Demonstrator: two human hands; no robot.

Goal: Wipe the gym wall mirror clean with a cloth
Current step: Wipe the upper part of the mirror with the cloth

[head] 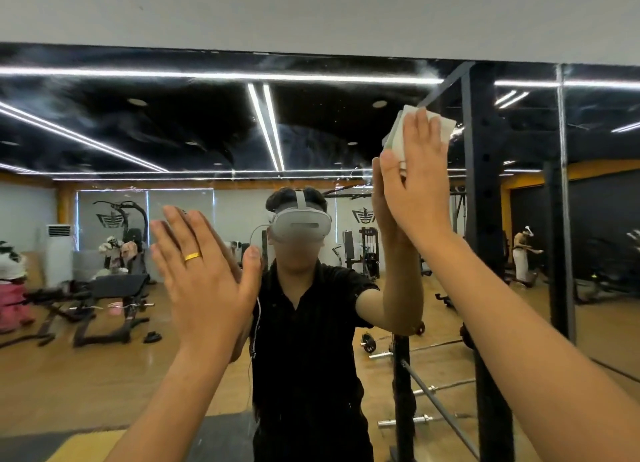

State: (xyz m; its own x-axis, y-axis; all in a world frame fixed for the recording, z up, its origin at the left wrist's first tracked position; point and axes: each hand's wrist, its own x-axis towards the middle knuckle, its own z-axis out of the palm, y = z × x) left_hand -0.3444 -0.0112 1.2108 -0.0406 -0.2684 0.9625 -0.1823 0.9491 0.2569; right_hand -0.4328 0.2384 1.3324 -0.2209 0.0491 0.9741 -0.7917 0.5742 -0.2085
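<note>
**Cloth high on mirror, both hands flat**

Your right hand (415, 184) presses the folded white cloth (441, 125) against the mirror (138, 132), close under its top edge and just left of the black post (483, 184). Its fingers (420, 129) lie straight over the cloth, not curled round it. Your left hand (204, 281) is lower, palm to the glass, fingers straight and holding nothing. It probably touches the glass, but that's hard to confirm. It has a gold ring (193, 255). Hazy streaks run across the upper glass.

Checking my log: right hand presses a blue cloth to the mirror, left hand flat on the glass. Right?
No: head view shows a white cloth, not blue. The right hand presses it to the mirror, left hand flat on the glass.
</note>
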